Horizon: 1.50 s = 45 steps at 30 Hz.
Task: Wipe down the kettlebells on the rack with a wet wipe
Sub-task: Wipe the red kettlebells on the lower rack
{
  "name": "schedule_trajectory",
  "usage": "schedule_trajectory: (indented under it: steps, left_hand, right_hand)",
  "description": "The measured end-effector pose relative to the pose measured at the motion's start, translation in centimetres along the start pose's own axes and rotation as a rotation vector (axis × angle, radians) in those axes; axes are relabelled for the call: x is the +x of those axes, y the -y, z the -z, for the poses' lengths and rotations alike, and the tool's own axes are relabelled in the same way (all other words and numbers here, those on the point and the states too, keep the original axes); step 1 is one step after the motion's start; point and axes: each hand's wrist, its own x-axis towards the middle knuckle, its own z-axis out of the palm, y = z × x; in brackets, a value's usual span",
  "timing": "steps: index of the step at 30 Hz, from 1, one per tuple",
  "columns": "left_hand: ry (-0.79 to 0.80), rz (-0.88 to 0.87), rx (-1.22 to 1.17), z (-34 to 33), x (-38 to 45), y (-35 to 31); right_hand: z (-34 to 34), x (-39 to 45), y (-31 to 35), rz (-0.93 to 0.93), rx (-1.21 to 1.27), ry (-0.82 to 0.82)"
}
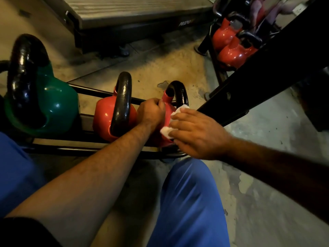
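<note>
Under the right hand (197,134), a white wipe (171,124) lies flat against the red kettlebell (166,111) on the low rack (99,149), the grip being straight fingers pressing it. Just left of that grip, the left hand (151,113) curls round the bell's neck. Beyond it sit a second red bell (105,116) and a green bell (53,104).

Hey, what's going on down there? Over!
Left hand steadies rightmost red kettlebell. Right hand presses white wet wipe on it. Nothing blocking.
</note>
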Motion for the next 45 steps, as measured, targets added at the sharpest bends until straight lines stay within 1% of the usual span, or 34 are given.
schedule_trajectory:
  steps: [2, 3, 5, 7, 8, 10, 11, 12, 15, 16, 18, 19, 20, 21, 23, 24, 28, 29, 31, 32, 36, 39, 45]
  left_hand:
    - [-0.022, -0.012, -0.012, 0.1, 0.1, 0.3]
    - [-0.04, -0.015, -0.017, 0.0, 0.0, 0.3]
    - [-0.094, -0.011, -0.013, -0.2, -0.6, 0.2]
    - [-0.126, -0.008, 0.004, -0.4, -1.1, 0.0]
    - [-0.126, -0.01, 0.008, -0.5, -1.1, -0.1]
    - [-0.103, -0.004, -0.011, -0.4, -0.8, 0.0]
    - [-0.082, 0.001, -0.026, -0.4, -0.6, 0.2]
    - [-0.059, -0.003, -0.04, -0.4, -0.4, 0.4]
    - [-0.025, -0.055, -0.061, -0.3, -0.4, 1.3]
    - [-0.021, -0.067, -0.067, -0.2, -0.4, 1.7]
    - [-0.018, -0.09, -0.087, -0.3, -0.2, 2.1]
    - [-0.029, -0.098, -0.089, -0.4, -0.1, 2.3]
    - [-0.045, -0.106, -0.082, -0.5, -0.2, 2.5]
    - [-0.068, -0.116, -0.078, -0.6, -0.3, 2.5]
    - [-0.11, -0.121, -0.08, -0.9, -0.6, 2.7]
    - [-0.125, -0.126, -0.074, -1.0, -0.7, 2.6]
    - [-0.126, -0.147, -0.077, -1.1, -0.9, 1.9]
    - [-0.135, -0.16, -0.069, -1.0, -1.0, 1.9]
    - [-0.145, -0.184, -0.078, -0.8, -1.2, 1.9]
    - [-0.142, -0.187, -0.09, -0.7, -1.2, 2.0]
    - [-0.111, -0.189, -0.111, -0.7, -1.2, 1.9]
    - [-0.146, -0.199, -0.119, -0.4, -1.3, 2.0]
    - [-0.08, -0.134, -0.095, -0.5, -1.2, 1.9]
  right_hand:
    - [0.1, 0.6, 0.1, -0.104, 0.014, -0.035]
    - [-0.1, 0.6, 0.9, -0.139, -0.001, -0.01]
    - [-0.5, 0.2, 2.6, -0.096, -0.046, 0.099]
    - [0.1, 0.2, 1.8, -0.014, -0.072, 0.163]
    - [0.5, 0.7, 0.6, -0.023, -0.06, 0.157]
    - [1.6, 1.9, -2.0, -0.123, -0.021, 0.092]
    - [2.0, 2.3, -2.6, -0.174, -0.012, 0.084]
    - [1.9, 2.3, -2.3, -0.175, -0.003, 0.098]
    - [0.8, 1.5, -0.7, 0.007, 0.022, 0.153]
    - [0.8, 1.8, -1.1, 0.031, 0.025, 0.141]
    - [1.6, 3.1, -2.9, -0.076, 0.043, 0.107]
    - [2.0, 3.8, -3.5, -0.149, 0.047, 0.121]
    - [2.2, 4.3, -3.7, -0.182, 0.045, 0.153]
    - [2.2, 4.4, -3.4, -0.157, 0.044, 0.183]
    - [2.3, 3.9, -2.4, -0.047, 0.045, 0.263]
    - [2.4, 3.9, -2.5, -0.02, 0.034, 0.289]
    - [3.2, 5.5, -5.2, -0.171, 0.019, 0.357]
    - [3.0, 5.8, -5.3, -0.147, 0.014, 0.389]
    - [2.8, 6.1, -4.8, -0.035, -0.046, 0.476]
    - [2.8, 6.3, -4.9, -0.015, -0.066, 0.504]
    - [3.4, 8.3, -6.8, -0.207, -0.051, 0.568]
    - [2.6, 10.4, -6.8, -0.167, -0.128, 0.65]
    - [2.1, 12.3, -6.4, -0.152, -0.322, 0.828]
